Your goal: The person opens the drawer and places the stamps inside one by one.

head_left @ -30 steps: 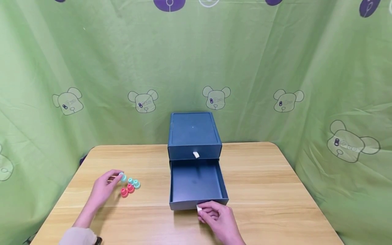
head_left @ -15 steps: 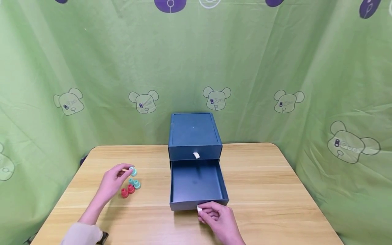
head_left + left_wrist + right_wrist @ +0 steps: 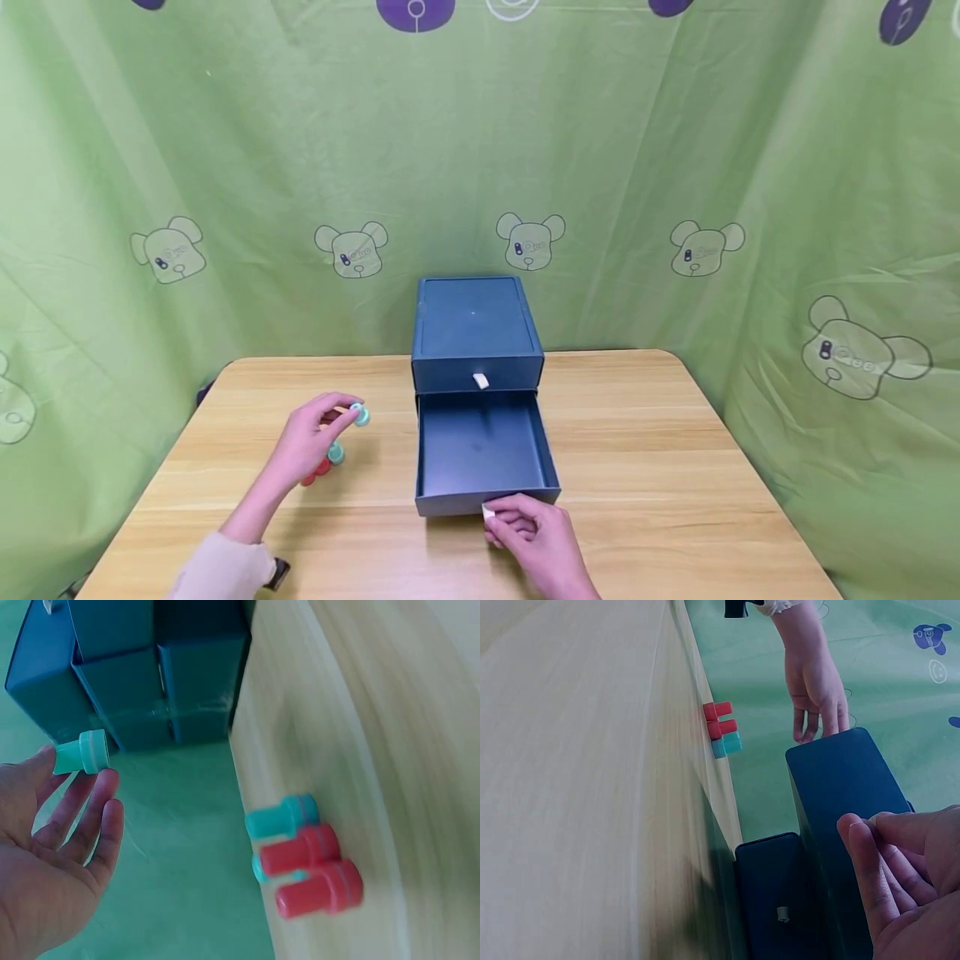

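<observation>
A small teal stepped peg (image 3: 82,753) is pinched between thumb and fingers of my left hand (image 3: 309,433), raised above the table left of the drawer unit. Below that hand stand two red pegs (image 3: 321,888) and two more teal pegs (image 3: 282,816), close together and partly hidden by the hand in the head view. The lower drawer (image 3: 480,450) of the dark blue drawer unit (image 3: 477,321) is pulled out, its inside bare. At its front, my right hand (image 3: 536,537) pinches the small white pull tab (image 3: 489,512).
The wooden table (image 3: 645,467) carries the unit at its back middle. The upper drawer (image 3: 450,375) is closed, its own white tab (image 3: 481,381) hanging in front. A green curtain (image 3: 615,150) with bear prints surrounds the table's back and sides.
My left hand has lifted the teal peg and carried it rightward toward the drawer, passing over the other pegs. My right hand and the drawer have stayed in place.
</observation>
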Motion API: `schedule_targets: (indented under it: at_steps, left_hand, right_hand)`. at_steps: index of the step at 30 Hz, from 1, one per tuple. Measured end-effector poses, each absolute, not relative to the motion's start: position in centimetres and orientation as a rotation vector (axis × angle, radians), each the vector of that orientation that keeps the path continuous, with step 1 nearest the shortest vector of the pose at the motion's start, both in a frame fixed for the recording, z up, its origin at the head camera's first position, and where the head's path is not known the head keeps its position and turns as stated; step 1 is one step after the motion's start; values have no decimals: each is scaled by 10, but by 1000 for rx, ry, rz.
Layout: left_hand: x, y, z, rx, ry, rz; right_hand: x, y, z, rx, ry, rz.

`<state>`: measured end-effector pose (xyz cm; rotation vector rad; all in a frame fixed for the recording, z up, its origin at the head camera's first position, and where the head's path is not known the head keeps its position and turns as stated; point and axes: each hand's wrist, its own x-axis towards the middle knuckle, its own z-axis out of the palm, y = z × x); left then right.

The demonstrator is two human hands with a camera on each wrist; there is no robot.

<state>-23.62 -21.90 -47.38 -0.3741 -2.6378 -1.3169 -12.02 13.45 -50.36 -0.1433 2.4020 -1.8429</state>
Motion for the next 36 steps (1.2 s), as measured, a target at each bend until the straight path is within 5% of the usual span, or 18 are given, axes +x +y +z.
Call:
schedule_targets:
  at_steps: [19,36]
  left_hand:
    - [-243,-157,-461,-665,-2544,-1312]
    - [-242,-147,-452,-628,-2536,-1341]
  right_hand:
    - [-120,135,-505,-190,2426,-1844]
    - [-120,135,-503,-171,2410,-1844]
